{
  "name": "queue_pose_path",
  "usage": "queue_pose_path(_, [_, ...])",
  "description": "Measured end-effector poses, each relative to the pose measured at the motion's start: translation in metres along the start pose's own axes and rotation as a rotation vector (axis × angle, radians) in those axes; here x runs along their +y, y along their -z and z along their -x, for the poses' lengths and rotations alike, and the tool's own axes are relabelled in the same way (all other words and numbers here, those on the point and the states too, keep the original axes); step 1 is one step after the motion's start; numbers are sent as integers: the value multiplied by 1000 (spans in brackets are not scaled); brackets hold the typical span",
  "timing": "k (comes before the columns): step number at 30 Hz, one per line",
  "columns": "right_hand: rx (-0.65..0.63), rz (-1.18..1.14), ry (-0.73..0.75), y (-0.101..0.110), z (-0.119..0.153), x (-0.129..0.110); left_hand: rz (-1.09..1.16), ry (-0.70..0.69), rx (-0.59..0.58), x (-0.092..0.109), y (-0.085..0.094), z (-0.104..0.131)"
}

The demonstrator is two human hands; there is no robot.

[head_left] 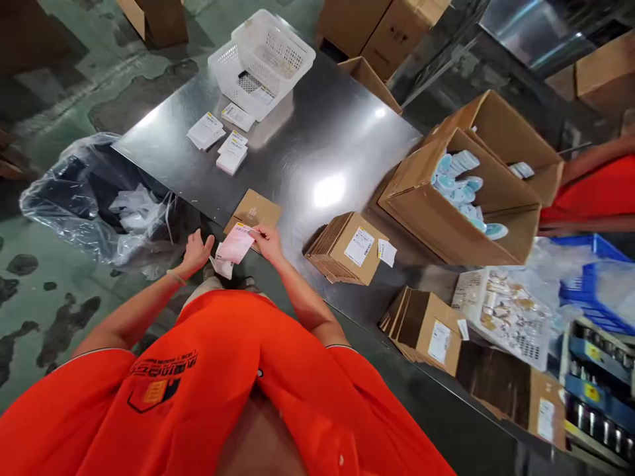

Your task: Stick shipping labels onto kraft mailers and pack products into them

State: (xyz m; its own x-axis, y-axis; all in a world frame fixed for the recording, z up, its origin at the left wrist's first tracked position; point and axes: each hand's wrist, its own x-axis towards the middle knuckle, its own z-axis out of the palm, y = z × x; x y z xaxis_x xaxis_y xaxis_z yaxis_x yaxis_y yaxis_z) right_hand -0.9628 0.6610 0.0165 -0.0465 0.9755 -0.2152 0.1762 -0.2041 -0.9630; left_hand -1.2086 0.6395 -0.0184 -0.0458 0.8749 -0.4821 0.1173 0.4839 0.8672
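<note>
My right hand pinches the edge of a pinkish-white shipping label at the table's near edge. A second white paper piece hangs below the label; whether it is joined to it I cannot tell. Under and behind the label lies a flat brown cardboard box with a pale printed mark. My left hand is just left of the label, its fingers apart and holding nothing. It is close to the bin lined with clear plastic, which has crumpled whitish scraps inside.
Stacks of labels lie near white plastic baskets on the metal table. To the right stand stacked labelled cartons, large open boxes with blue-white items, and a basket of small packets. A co-worker's red sleeve shows at right.
</note>
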Motion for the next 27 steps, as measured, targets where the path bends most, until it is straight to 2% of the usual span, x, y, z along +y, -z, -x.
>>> queue_pose_path(1, [-13, -13, -9, -6, -1, -1, -7, -67, -55, 0, 5, 0])
queue_pose_path(3, [-8, -41, -26, -15, -7, -5, 61, -119, -277, 0, 9, -3])
queue_pose_path(5, [39, -54, -42, -19, -17, -10, 95, -103, -471, -2, 8, -6])
queue_pose_path(6, [70, -57, -49, -19, -22, -12, 105, -83, -514, -3, 7, -7])
queue_pose_path(11, [186, -69, -122, -21, -42, -16, 123, -54, -472, -1, 15, -16])
queue_pose_path(14, [279, -110, -210, -17, -58, -16, 118, -81, -370, 4, 28, -25])
queue_pose_path(17, [488, -138, -298, -3, -93, -20, 125, -125, -188, 6, 44, -33])
queue_pose_path(19, [595, -76, -328, 7, -125, -22, 130, -110, -137, 5, 54, -38])
queue_pose_path(22, [628, 95, -335, 12, -177, -24, 126, -73, -180, 2, 61, -42])
queue_pose_path(27, [566, 223, -388, -11, -242, -19, 100, -68, -298, 3, 57, -49])
